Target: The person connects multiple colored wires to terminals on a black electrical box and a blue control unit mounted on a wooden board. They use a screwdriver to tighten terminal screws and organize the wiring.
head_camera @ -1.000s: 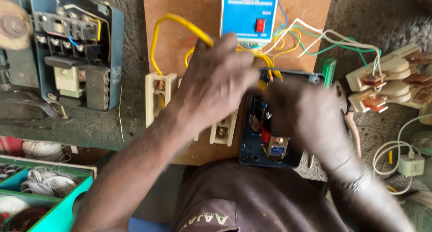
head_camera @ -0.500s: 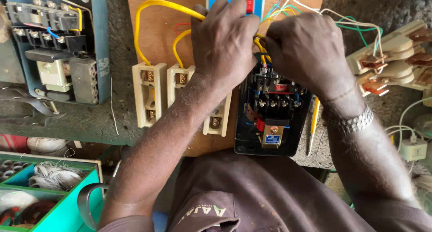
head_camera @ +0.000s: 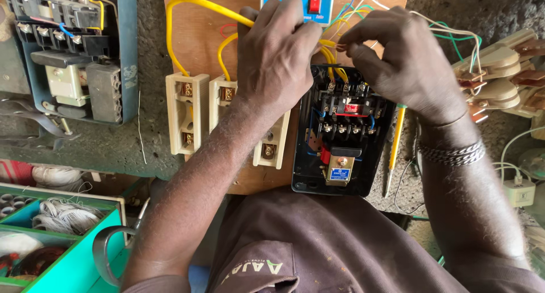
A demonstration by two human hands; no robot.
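Seen from above, over a wooden board (head_camera: 198, 49) of electrical parts propped on a rough grey worktop (head_camera: 113, 148). Left hand (head_camera: 276, 54) curled shut, knuckles up, over a bundle of yellow wires (head_camera: 190, 6) at the board's 12 o'clock; exactly which strands sit in the grip, hidden. Right hand (head_camera: 400, 57) just beside it at 3 o'clock, thumb and forefinger pinched on a thin wire end near bare copper, other fingers loosely bent. Directly below both hands, at 6 o'clock, an open black starter box (head_camera: 340, 131) with a row of screw terminals, yellow wires running down into them. Two cream fuse holders (head_camera: 184, 114) at 9 o'clock of the box. Yellow-handled screwdriver (head_camera: 395, 139) lying at its right edge. Blue box (head_camera: 298, 3) with a red switch at the top. Best handled, judging by this: bundle held steady with the left, one strand separated at a time, copper kept straight, fingers clear of neighbouring terminals.
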